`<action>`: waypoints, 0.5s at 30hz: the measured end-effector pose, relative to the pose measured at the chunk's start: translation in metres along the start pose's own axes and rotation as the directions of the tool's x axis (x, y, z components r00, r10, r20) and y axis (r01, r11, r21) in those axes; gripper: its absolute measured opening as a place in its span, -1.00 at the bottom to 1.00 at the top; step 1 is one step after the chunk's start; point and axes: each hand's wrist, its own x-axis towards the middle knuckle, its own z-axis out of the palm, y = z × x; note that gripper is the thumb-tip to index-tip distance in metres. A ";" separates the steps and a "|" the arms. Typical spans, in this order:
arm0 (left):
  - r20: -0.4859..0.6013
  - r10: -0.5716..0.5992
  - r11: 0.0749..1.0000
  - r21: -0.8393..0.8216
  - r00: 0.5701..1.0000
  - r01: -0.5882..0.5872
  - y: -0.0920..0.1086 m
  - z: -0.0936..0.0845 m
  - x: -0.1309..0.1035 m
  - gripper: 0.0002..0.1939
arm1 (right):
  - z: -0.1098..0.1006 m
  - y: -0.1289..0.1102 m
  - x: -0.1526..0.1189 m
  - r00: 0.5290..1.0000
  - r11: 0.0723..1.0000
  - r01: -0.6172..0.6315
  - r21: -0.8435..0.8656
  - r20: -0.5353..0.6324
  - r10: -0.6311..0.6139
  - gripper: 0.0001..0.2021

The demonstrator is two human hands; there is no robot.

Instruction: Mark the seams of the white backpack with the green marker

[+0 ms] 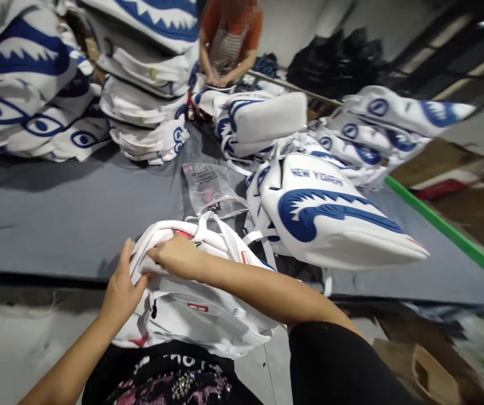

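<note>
A white backpack (220,315) with small red labels rests against my body at the table's front edge, its straps lying toward the table. My left hand (123,289) grips the bag's left edge, thumb in front and fingers behind. Across the bag reaches my right arm. My right hand (176,256) is closed at the upper left edge, close to my left hand. Its fingertips are partly hidden in the fold, so whether they pinch a zipper or only fabric cannot be made out.
Right of the bag lies a white-and-blue "NEW YORK" backpack (334,208). Behind sits a clear plastic bag (214,185). Stacked backpacks (144,112) stand at the left, more (368,129) at the right. A green edge strip (448,230) bounds the grey table (56,219). A co-worker (229,45) stands across.
</note>
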 end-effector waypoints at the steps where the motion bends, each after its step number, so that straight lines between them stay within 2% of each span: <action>1: 0.064 -0.088 0.996 0.024 0.994 0.087 0.002 -0.002 0.003 -0.30 | -0.003 0.001 -0.005 1.000 0.999 0.007 -0.042 0.022 -0.006 -0.76; 3: 0.168 -0.226 0.972 0.098 0.960 0.212 0.006 -0.006 0.009 -0.41 | -0.008 0.005 -0.022 0.993 0.995 -0.062 -0.076 0.094 0.069 -0.73; 6: 0.215 -0.312 0.945 0.172 0.925 0.279 0.008 -0.009 0.013 -0.47 | -0.012 0.015 -0.056 0.937 0.957 -0.282 -0.068 0.194 0.289 -0.76; 10: 0.196 -0.249 0.960 0.181 0.949 0.214 -0.002 -0.006 0.017 -0.36 | -0.013 0.022 -0.095 0.860 0.874 -0.484 -0.036 0.165 0.483 -0.74; 13: 0.268 -0.199 0.980 0.072 0.943 0.186 -0.005 -0.007 0.019 -0.37 | -0.008 0.012 -0.120 0.799 0.800 -0.597 0.062 0.138 0.586 -0.71; 15: 0.299 -0.179 0.983 0.007 0.937 0.185 0.003 -0.012 0.015 -0.42 | 0.002 0.000 -0.139 0.775 0.758 -0.629 0.171 0.211 0.596 -0.77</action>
